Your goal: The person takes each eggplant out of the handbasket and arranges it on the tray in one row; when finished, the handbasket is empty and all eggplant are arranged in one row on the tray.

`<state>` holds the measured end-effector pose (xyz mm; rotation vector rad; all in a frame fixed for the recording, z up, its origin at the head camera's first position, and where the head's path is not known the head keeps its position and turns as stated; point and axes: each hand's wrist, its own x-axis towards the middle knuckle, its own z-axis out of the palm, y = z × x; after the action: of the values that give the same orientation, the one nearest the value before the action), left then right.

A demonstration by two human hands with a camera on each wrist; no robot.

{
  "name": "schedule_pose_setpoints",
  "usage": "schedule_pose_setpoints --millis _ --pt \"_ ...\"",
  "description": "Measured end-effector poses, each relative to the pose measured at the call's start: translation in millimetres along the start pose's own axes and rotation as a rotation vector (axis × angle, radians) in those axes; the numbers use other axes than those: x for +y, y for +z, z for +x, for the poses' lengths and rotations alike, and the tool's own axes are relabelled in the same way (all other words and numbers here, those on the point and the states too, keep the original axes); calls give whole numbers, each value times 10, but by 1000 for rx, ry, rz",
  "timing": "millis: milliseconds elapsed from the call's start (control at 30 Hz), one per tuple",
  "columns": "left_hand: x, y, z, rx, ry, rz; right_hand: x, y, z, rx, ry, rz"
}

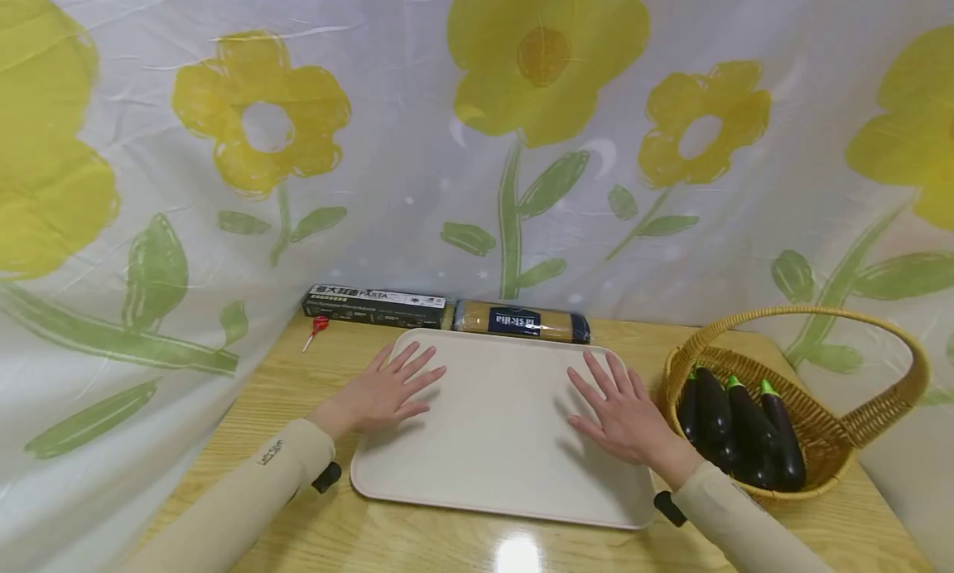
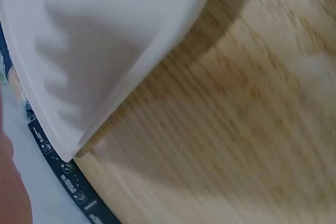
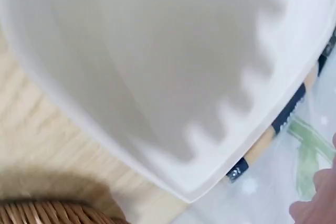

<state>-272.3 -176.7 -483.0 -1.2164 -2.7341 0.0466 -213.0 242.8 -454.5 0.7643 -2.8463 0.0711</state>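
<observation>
A white rectangular tray point(image 1: 498, 428) with a raised rim lies on the wooden table. Over its left side my left hand point(image 1: 383, 391) is spread with straight fingers, holding nothing. My right hand point(image 1: 617, 411) spreads its fingers the same way over the tray's right side, also holding nothing. Each hand casts a shadow on the tray, seen in the left wrist view on its surface point(image 2: 94, 56) and likewise in the right wrist view point(image 3: 194, 51). Only a sliver of each hand shows in the wrist views.
Behind the tray lie a black pasta box point(image 1: 373, 306) and a pack of spaghetti point(image 1: 522, 321). A red lollipop point(image 1: 319, 325) is at the back left. To the right, a wicker basket point(image 1: 827, 461) with a tall handle holds several eggplants point(image 1: 745, 428). A flowered cloth point(image 1: 402, 142) hangs behind the table.
</observation>
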Motion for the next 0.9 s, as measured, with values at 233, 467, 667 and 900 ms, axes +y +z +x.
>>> schedule_pose_setpoints --millis 233,467,667,900 --pt "-107 95 -137 40 -178 -380 -18 -210 -237 32 71 288" --pt "-307 218 -407 65 -344 -783 274 -664 -651 -127 219 651" --pt "-387 231 -505 111 -394 -842 732 -983 -909 -172 385 721" --pt "-425 202 -560 100 -401 -856 1218 -1068 -1060 -93 554 584"
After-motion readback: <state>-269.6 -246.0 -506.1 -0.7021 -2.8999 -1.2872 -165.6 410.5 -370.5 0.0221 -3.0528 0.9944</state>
